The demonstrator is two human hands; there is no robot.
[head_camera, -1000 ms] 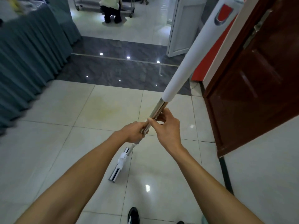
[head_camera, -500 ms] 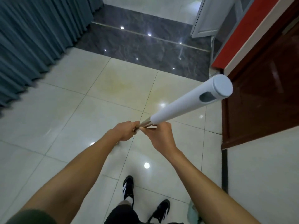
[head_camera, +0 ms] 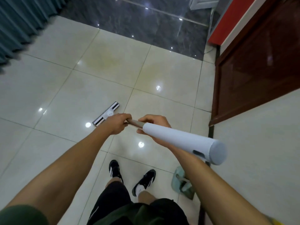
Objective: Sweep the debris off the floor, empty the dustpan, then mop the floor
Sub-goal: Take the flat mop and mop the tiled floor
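One mop (head_camera: 181, 140) is gripped by two hands, left hand (head_camera: 116, 123) and right hand (head_camera: 154, 125), fingers curled round its handle (mop head (head_camera: 106, 114) beyond the fingers, on the floor (head_camera: 65, 95)).

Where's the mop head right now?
In the head view, the mop head lies flat on the pale floor tiles, just ahead-left of the left hand, well short of the dark tile strip.

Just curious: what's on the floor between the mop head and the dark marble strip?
In the head view, only cream tiles with a yellowish stain lie between mop head and dark marble strip.
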